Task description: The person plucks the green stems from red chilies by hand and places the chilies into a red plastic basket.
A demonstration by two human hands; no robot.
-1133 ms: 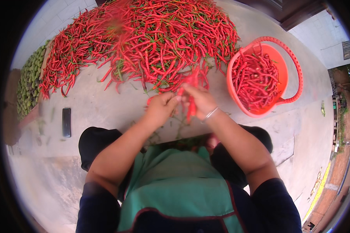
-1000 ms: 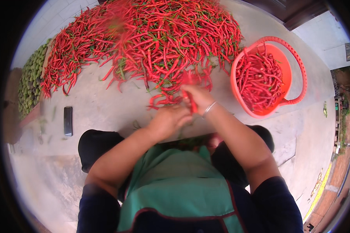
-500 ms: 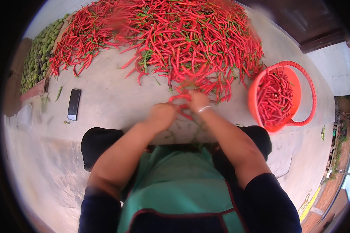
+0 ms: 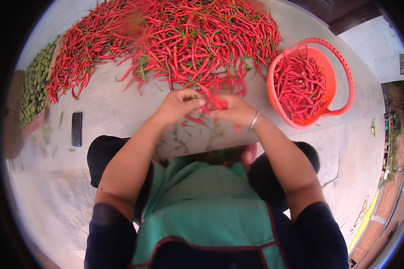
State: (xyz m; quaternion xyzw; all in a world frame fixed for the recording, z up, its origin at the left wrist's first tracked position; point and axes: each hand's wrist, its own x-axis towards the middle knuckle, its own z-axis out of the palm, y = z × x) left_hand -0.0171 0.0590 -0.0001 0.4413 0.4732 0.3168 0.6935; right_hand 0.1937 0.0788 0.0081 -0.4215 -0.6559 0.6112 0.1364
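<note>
Several red chili peppers (image 4: 217,102) are gripped in my right hand (image 4: 239,110), somewhat blurred. My left hand (image 4: 177,107) meets it from the other side, thumb and fingers pinched at the end of a chili pepper. The exact pinch point is partly hidden by the fingers. Just beyond both hands spreads a large heap of red chilies (image 4: 197,45) with green stems. A loose red chili (image 4: 194,119) lies on the pale surface below the hands, among scattered green stems (image 4: 180,145).
To the right stands a red-orange basket (image 4: 274,99) with a hoop handle, holding red chilies. A dark phone (image 4: 76,129) lies at the left. Farther left is a pile of green round produce (image 4: 33,87). My knees flank a green apron (image 4: 202,210).
My head view has shifted, so heap, phone and basket sit differently in the picture. My left hand has moved up beside the right, its fingers now pinched at the chilies.
</note>
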